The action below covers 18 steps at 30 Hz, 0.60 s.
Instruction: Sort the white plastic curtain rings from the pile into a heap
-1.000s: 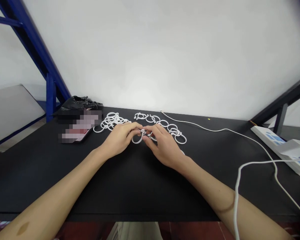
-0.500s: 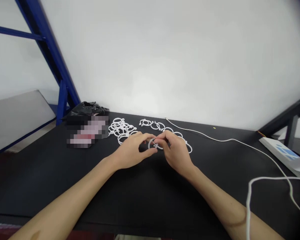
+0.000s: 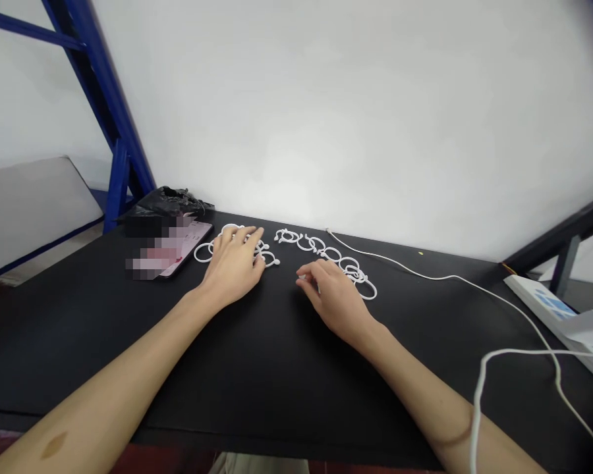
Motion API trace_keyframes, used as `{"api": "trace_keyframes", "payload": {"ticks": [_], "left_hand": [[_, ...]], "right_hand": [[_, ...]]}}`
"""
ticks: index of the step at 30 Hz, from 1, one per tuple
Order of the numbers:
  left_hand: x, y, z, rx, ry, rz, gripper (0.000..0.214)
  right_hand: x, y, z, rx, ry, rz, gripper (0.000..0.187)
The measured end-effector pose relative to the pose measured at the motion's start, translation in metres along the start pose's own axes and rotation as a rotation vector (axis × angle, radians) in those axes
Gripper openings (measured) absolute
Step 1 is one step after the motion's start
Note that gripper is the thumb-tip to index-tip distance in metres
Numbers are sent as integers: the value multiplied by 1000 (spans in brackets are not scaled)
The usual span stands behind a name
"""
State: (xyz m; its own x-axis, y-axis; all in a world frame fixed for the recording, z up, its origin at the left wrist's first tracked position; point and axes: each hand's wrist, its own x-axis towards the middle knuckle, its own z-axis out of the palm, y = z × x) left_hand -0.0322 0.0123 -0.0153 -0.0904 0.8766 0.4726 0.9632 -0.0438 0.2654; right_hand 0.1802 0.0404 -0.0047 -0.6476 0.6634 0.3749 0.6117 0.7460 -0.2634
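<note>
Fingers spread, my left hand (image 3: 231,268) lies over a pile of white plastic rings with knobbed ends (image 3: 277,262) and hides part of it. I cannot see it holding a ring. To the right, my right hand (image 3: 337,293) is closed in a pinch just above the black table. A small white bit of a ring (image 3: 302,277) shows at its fingertips; the rest is hidden by the hand. Behind this hand, a row of linked white rings (image 3: 363,279) runs from the back middle of the table toward the right.
A phone (image 3: 196,238), partly blurred out, lies left of the pile, with a black plastic bag (image 3: 165,199) behind it. A white cable (image 3: 439,277) crosses the right side of the black table (image 3: 277,368). A white and blue box (image 3: 548,299) stands at the right edge.
My left hand has let go of the ring between both hands and moved left, onto the pile. My right hand stays pinched near the same spot.
</note>
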Motion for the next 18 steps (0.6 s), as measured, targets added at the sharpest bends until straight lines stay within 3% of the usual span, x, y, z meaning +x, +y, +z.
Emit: {"api": "trace_keyframes", "payload": {"ticks": [3, 8, 11, 15, 18], "left_hand": [[-5, 15, -6, -171, -8, 149, 48], [-12, 36, -15, -371, -226, 337, 48], [-14, 36, -10, -376, -286, 334, 39], [-16, 30, -2, -417, -266, 234, 55], [-16, 29, -1, -445, -283, 258, 58]], "right_hand": [[0, -4, -3, 195, 151, 16, 9], [-3, -9, -4, 399, 220, 65, 7], [-3, -11, -2, 409, 219, 67, 7], [-2, -8, -2, 322, 200, 35, 8], [-1, -5, -4, 277, 102, -46, 10]]}}
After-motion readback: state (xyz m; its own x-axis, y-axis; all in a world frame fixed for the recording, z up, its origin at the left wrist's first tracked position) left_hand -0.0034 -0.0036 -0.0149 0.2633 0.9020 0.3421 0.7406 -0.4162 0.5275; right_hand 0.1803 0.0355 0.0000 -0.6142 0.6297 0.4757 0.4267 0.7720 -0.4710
